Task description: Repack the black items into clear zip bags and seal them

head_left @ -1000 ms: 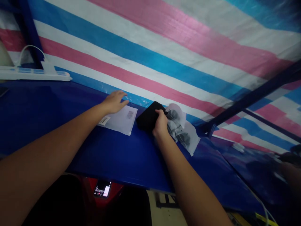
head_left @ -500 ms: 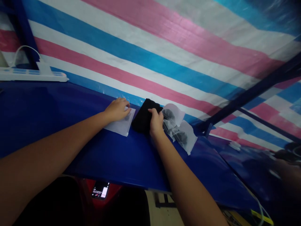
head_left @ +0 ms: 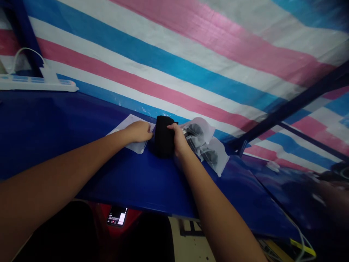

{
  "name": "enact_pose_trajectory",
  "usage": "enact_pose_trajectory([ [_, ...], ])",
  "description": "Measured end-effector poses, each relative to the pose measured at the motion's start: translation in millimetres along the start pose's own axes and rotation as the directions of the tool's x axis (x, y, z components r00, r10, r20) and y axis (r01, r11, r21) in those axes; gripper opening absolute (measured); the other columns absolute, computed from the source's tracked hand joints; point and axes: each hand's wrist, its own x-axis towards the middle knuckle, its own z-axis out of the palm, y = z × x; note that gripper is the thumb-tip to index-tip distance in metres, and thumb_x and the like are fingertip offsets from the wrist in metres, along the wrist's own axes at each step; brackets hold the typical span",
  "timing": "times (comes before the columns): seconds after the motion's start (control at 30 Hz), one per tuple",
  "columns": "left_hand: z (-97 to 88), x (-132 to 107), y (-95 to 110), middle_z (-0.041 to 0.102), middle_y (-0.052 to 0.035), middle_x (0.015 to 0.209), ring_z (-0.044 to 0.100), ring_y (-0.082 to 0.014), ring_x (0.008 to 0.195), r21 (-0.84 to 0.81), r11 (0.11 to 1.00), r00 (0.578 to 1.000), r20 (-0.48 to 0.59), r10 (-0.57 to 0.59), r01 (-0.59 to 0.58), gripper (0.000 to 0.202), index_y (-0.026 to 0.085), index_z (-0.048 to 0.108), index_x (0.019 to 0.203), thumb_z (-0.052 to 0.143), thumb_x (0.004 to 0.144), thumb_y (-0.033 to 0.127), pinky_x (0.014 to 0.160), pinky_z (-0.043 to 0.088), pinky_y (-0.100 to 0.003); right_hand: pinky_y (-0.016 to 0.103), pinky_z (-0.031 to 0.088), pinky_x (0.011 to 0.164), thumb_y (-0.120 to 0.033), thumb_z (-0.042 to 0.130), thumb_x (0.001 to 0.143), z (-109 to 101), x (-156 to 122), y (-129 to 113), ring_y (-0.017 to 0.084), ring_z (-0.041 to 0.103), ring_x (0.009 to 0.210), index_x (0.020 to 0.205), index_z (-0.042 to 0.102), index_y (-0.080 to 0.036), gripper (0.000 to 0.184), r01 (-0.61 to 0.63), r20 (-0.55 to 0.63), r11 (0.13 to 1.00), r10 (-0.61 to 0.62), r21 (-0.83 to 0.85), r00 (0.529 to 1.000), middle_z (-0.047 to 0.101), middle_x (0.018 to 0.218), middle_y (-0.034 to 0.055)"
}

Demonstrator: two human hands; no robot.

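Note:
My right hand (head_left: pixel 179 141) is closed on a folded black bundle (head_left: pixel 164 136) that looks like cloth, its thumb lying across the top and the other fingers hidden. To its left, my left hand (head_left: pixel 141 131) has its fingers curled on the edge of a frosted white zip bag (head_left: pixel 137 146), which lies on the blue table (head_left: pixel 131 178). The bag is partly covered by my wrist, and its opening faces the bundle. Right of my right hand lie filled frosted bags (head_left: pixel 215 156) with dark contents, overlapping one another.
A white power strip (head_left: pixel 38 83) with a plugged-in cable stands at the table's back left. A striped plastic sheet (head_left: pixel 163 62) hangs behind the table, with a dark metal bar (head_left: pixel 294 98) at the right. Below the front edge, a lit phone (head_left: pixel 117 215) rests on something red.
My left hand has curled its fingers onto the bag, which has turned and bunched. The black bundle has been turned more upright and moved slightly left by my right hand.

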Motion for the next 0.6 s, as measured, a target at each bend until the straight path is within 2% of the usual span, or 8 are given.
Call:
enact_pose_trajectory([
  [0.1,-4.8,0,-4,0.073,-0.0115,0.091,0.067,-0.0232,0.080,-0.080,0.996,0.999,0.026,0.043,-0.041,0.026,0.016,0.070,0.092,0.053,0.084,0.035,0.067,0.044,-0.029,0.030,0.051,0.054,-0.040,0.061,0.066,3,-4,-2,0.019,0.058,0.058,0.087,0.063,-0.017,0.030,-0.152,0.110,0.985,0.142,0.084,0.984,0.062,0.065,0.0037],
  [0.3,-6.4,1,-13,0.075,-0.0107,0.095,0.068,-0.0242,0.086,-0.157,0.985,0.995,0.050,0.085,-0.077,0.029,0.017,0.072,0.101,0.061,0.076,0.026,0.075,0.048,-0.029,0.029,0.052,0.053,-0.036,0.059,0.069,0,-6,-3,0.021,0.061,0.060,0.089,0.066,-0.017,0.028,-0.239,0.254,0.966,0.207,0.100,0.945,0.064,0.063,0.0046],
  [0.5,-0.4,1,-16,0.076,-0.0096,0.106,0.069,-0.0264,0.095,-0.300,0.937,0.982,-0.114,0.152,-0.180,0.026,0.020,0.074,0.100,0.057,0.081,0.029,0.080,0.050,-0.033,0.030,0.050,0.053,-0.036,0.063,0.068,4,-13,-6,0.021,0.062,0.061,0.088,0.069,-0.014,0.031,-0.277,0.245,0.961,0.264,0.018,0.933,0.071,0.074,0.0078],
  [0.6,3.9,6,-18,0.075,-0.0062,0.113,0.068,-0.0243,0.101,-0.397,0.874,0.956,-0.193,0.220,-0.281,0.028,0.023,0.073,0.105,0.056,0.083,0.030,0.084,0.050,-0.032,0.029,0.049,0.053,-0.035,0.062,0.067,4,-17,-9,0.020,0.061,0.061,0.086,0.070,-0.014,0.029,-0.288,0.240,0.958,0.276,0.014,0.931,0.070,0.072,0.0075],
])
